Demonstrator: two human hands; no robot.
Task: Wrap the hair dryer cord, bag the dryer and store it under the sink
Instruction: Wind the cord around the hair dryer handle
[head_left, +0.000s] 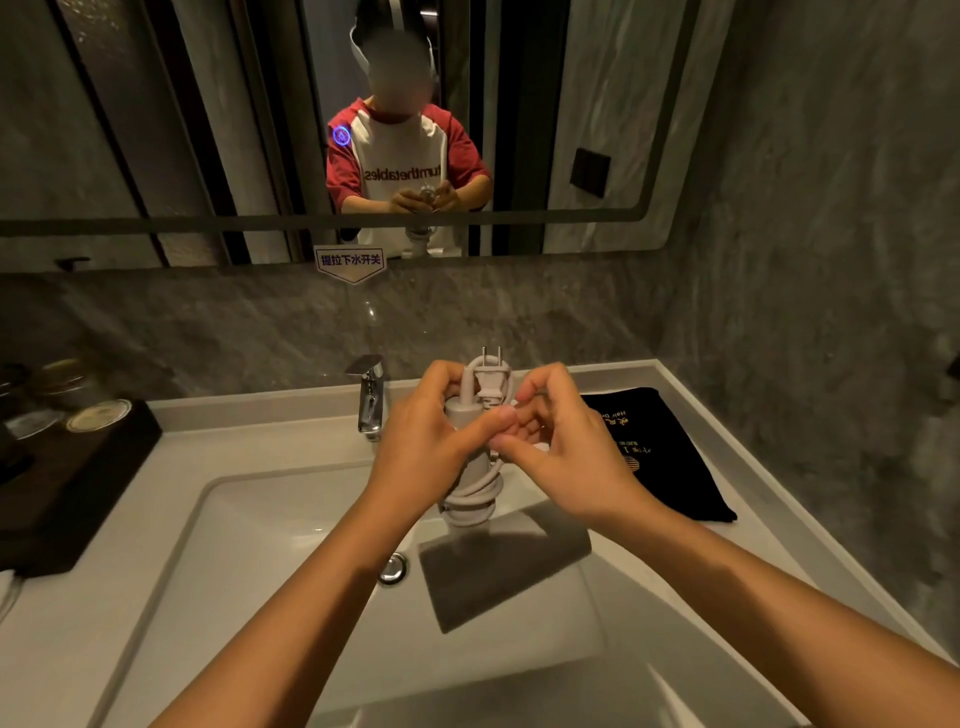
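Over the sink I hold a white hair dryer (464, 415) upright by its handle. Its white cord (475, 499) is coiled in several loops around the handle's lower end. The plug (489, 383) sticks up at the top, prongs pointing away from me. My left hand (431, 436) grips the handle from the left. My right hand (563, 447) is closed on the cord just below the plug, on the right. A black drawstring bag (670, 462) with gold lettering lies flat on the counter to the right. The dryer's head is hidden behind my hands.
The white basin (291, 519) with its chrome drain (393, 568) lies below my hands, and a chrome faucet (370, 395) stands behind it. A dark wooden tray (72, 483) with cups and tins sits at the left. A mirror (156, 130) and grey stone walls close in the back and right.
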